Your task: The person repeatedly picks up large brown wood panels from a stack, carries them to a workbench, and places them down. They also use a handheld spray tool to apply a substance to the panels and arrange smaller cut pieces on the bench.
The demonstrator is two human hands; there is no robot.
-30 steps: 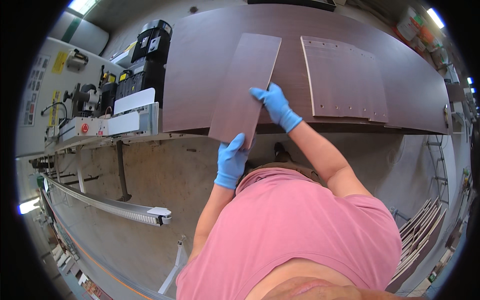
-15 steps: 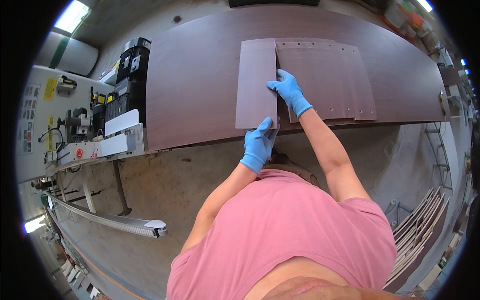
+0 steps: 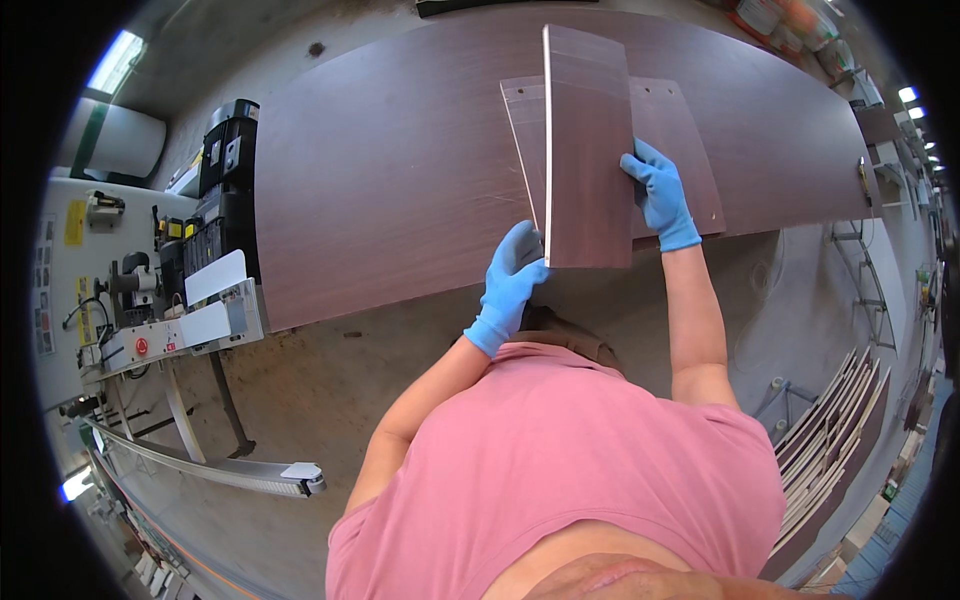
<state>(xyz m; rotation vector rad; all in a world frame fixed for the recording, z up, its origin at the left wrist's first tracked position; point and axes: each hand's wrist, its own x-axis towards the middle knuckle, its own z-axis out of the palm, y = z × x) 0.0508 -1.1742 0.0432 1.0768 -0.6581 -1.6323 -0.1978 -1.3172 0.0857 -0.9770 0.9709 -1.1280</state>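
Observation:
A narrow purple-brown wooden board (image 3: 588,160) is raised and tilted above the table, its pale left edge turned up toward me. My left hand (image 3: 508,285), in a blue glove, is closed around the board's near left corner. On the opposite long edge, my right hand (image 3: 662,195), also gloved in blue, grips with some fingers hidden behind the board. Beneath lie flat panels (image 3: 683,140) of the same colour with small holes along their edges, partly covered by the raised board.
Under the panels extends a wide purple-brown table (image 3: 390,170). A machine with a red button (image 3: 141,346) and black motors (image 3: 228,150) stands at its left end. A metal rail (image 3: 230,472) juts out at lower left. Stacked boards (image 3: 835,445) lean at lower right.
The narrow board has been lifted and tipped, moving right over the holed panels, and its left edge now shows. Both hands moved with it, the right one further right.

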